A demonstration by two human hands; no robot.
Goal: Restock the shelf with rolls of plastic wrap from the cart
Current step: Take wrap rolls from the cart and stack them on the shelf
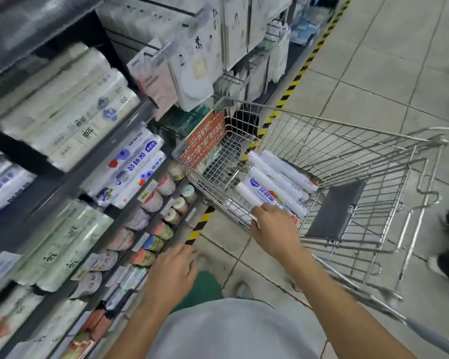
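You are reaching your right hand (272, 226) into the silver wire shopping cart (347, 151), its fingers lying over the nearest of the white rolls of plastic wrap (275, 182) piled on the cart's floor; whether they are closing round that roll cannot be told. Your left hand (174, 273) is hanging with relaxed fingers, holding nothing, beside the dark metal shelf (130, 117) stacked with similar rolls.
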